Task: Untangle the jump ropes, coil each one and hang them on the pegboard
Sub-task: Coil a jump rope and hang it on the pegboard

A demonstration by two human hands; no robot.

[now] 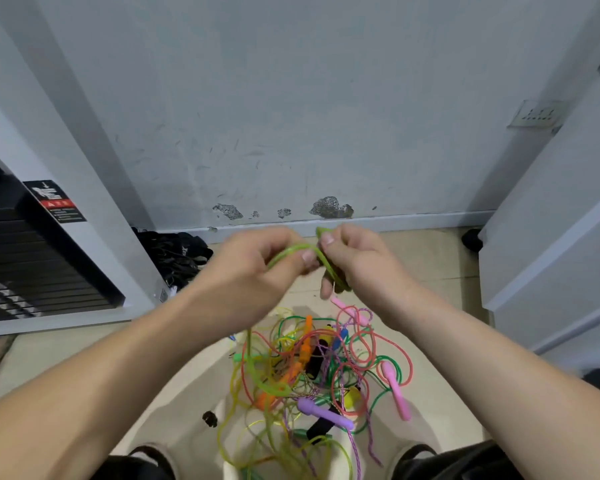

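From where I stand, both hands are raised over the floor (430,268), working one green rope (291,250). The left hand (253,268) pinches a bend of it between thumb and fingers. The right hand (361,265), just at its three o'clock, curls round what look like gathered green loops. A green strand seems to drop from the left hand toward six o'clock into the tangled pile (312,372) lying on the floor between the person's feet. To coil well, I'd say lay each turn into the right hand at the same size. Draw the trailing strand up slowly so it slides free rather than dragging the pink handle (395,389) or purple handle (323,412) along. No pegboard is in view.
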